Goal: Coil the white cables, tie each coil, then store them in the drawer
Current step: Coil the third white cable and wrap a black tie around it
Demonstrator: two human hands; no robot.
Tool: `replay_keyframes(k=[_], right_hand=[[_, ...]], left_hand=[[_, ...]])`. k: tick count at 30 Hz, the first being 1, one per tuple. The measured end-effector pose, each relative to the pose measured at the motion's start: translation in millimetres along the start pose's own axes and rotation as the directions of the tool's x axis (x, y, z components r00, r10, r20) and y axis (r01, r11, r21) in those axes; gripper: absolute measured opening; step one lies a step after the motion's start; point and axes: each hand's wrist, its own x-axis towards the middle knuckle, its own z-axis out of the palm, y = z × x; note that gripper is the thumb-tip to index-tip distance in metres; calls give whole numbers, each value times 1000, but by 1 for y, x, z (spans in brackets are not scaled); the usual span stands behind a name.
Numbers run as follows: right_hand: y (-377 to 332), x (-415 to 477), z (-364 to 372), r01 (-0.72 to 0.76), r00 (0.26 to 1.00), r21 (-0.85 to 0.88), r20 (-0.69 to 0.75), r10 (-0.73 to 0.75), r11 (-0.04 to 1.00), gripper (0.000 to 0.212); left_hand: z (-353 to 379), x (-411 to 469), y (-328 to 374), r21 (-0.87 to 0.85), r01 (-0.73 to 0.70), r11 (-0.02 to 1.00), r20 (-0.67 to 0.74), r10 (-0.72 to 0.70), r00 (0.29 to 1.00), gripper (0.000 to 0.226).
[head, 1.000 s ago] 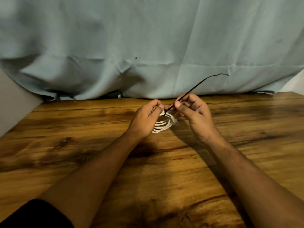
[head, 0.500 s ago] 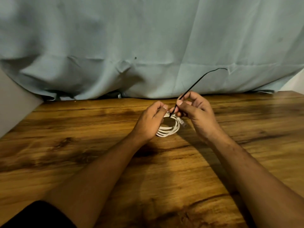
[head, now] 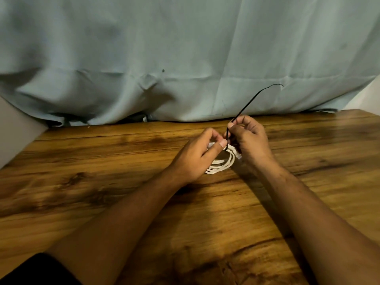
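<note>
- Pale curtain [head: 185, 48] hangs behind the white coil [head: 223, 165], hiding the room.
- Wooden table [head: 82, 182] lies just below the coil as a work surface.
- Left hand [head: 197, 159] pinches the coil's top, keeping its loops bunched.
- Right hand [head: 249, 140], beside the coil, pinches the tie [head: 249, 102], probably to cinch it.
- Black tie wraps the coil, its tail rising.

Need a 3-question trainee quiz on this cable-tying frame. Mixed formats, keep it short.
1. True or false: the left hand holds the white cable coil.
2. The right hand pinches: A) the black tie; B) scissors; C) nothing.
3. What hangs behind the wooden table?

Key: 1 true; 2 A; 3 a pale blue cloth.
</note>
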Motion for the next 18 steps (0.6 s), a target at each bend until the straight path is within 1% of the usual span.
replay_keyframes(k=[5,8,11,15,18], right_hand=[[0,2,-1,-8,1000,14,13,7,1000,20],[-4,-1,0,-1,999,42,38,-1,999,20],[-11,-3,1,15,997,99,67,-22,995,22],[-13,-6,7,42,985,112,163,-60,993,22],[-14,-6,7,65,982,98,169,-81,993,22]], left_hand=[[-1,1,0,-58,-26,998,-4,26,1000,15],[0,1,-1,-137,38,990,-7,-40,999,16],[-2,2,-5,-207,106,973,-42,-117,992,16],[-3,3,-5,-205,135,969,-70,-152,986,14],[-2,4,-5,-202,124,971,-94,-146,985,15]])
